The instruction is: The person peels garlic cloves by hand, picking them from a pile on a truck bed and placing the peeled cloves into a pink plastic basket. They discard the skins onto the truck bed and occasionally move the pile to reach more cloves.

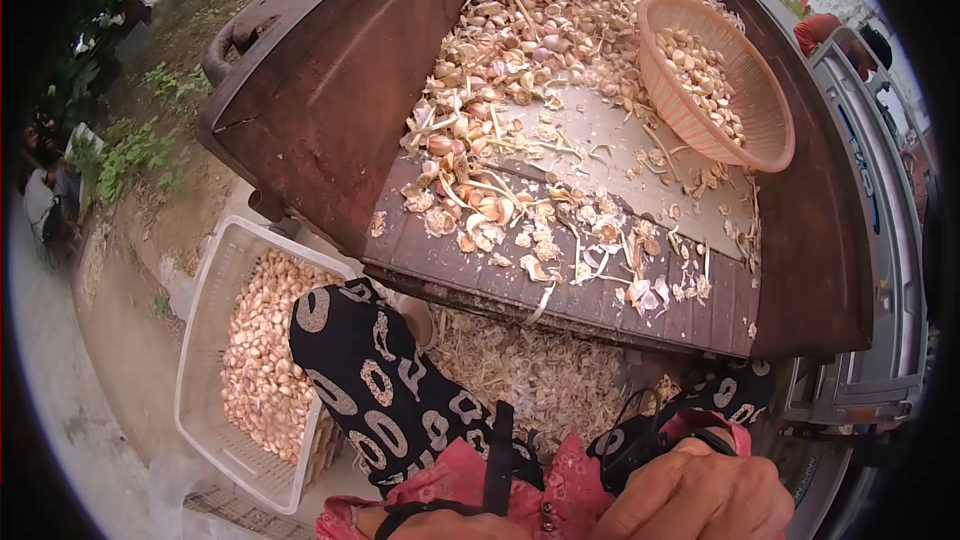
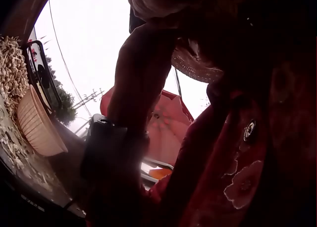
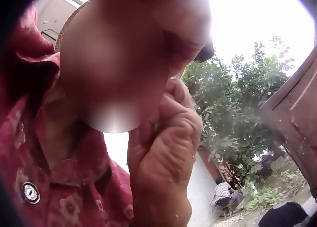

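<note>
At the head view's bottom edge, my right hand [image 1: 700,495] is raised close to the camera with its knuckles bent. Of my left hand [image 1: 455,525], only a strip shows there. The right wrist view shows the left hand [image 3: 168,133] upright near the face, fingers bent and their tips hidden. The right forearm [image 2: 131,88], with a black wrist device, rises in the dark left wrist view. I cannot tell whether either hand holds something. Beyond the hands, garlic cloves [image 1: 530,20] lie heaped on a rusty metal cart bed [image 1: 640,190], with stalks and skins near its front edge.
A pink plastic basket [image 1: 770,110] with garlic cloves stands tilted on the heap's right side. To the left, a white crate [image 1: 195,340] of cloves sits on the ground beside the patterned trouser leg [image 1: 370,370]. Garlic skins [image 1: 530,370] litter the ground under the cart edge.
</note>
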A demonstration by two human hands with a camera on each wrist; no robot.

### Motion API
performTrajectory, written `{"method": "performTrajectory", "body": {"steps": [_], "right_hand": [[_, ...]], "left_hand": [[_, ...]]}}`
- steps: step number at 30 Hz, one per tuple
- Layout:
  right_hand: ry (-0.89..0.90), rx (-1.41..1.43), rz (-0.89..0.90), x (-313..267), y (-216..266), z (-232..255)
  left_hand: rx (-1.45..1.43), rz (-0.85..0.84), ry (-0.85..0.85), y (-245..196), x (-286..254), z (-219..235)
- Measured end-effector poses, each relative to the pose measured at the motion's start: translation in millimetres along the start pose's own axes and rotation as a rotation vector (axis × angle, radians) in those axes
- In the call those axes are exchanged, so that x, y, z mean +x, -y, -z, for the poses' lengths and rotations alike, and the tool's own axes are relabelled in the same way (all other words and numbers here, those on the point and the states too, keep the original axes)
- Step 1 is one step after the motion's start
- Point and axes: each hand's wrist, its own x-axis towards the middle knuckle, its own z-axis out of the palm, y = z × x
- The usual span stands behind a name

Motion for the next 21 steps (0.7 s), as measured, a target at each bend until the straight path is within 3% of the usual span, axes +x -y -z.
{"method": "performTrajectory", "body": {"steps": [1,2,3,5,6,8,9,10,11,12,13,15,16,17,18,19,21], "right_hand": [[-0.027,0.033,0.045,0,-4,-7],[-0.057,0.07,0.084,1,-8,-14],[-0.056,0.072,0.081,2,-17,-19],[-0.122,0.07,0.365,4,-37,-24],[-0.118,0.088,0.37,4,-28,-27],[-0.172,0.105,-0.171,3,4,-33],[-0.17,0.115,-0.172,1,-2,-32],[-0.082,0.094,-0.061,0,-14,-28],[-0.002,0.082,0.041,1,-23,-27],[0.007,0.119,0.035,5,-27,-27],[0.066,-0.017,0.037,10,-30,-27],[0.12,-0.188,-0.041,13,-44,-34],[0.122,-0.243,-0.124,14,-49,-35],[0.344,-0.373,-0.348,29,-46,-24],[0.274,-0.537,-0.255,14,-67,-38],[0.374,-0.594,-0.263,15,-83,-37],[0.339,-0.697,-0.289,5,-109,-34]], "left_hand": [[0.067,-0.051,-0.111,-1,0,-4],[0.072,-0.048,-0.118,-5,-1,-6],[0.087,-0.041,-0.116,-7,-1,-8],[0.108,-0.037,-0.117,-14,-1,-5],[0.107,0.026,-0.019,-21,2,3],[0.121,0.085,0.08,-33,7,14],[0.03,0.307,0.107,-39,9,16],[-0.047,0.523,0.133,-45,10,19],[-0.026,0.518,0.115,-49,4,18],[-0.034,0.488,0.026,-52,-5,17],[-0.039,0.46,-0.07,-54,-17,15],[0.261,-0.164,-0.383,-27,-31,9],[0.255,-0.173,-0.374,-27,-38,13],[0.323,-0.177,-0.592,-28,-46,19],[0.387,-0.173,-0.807,-31,-52,26],[0.454,-0.163,-1.022,-38,-56,34],[0.483,-0.158,-1.176,-72,-63,53]]}}
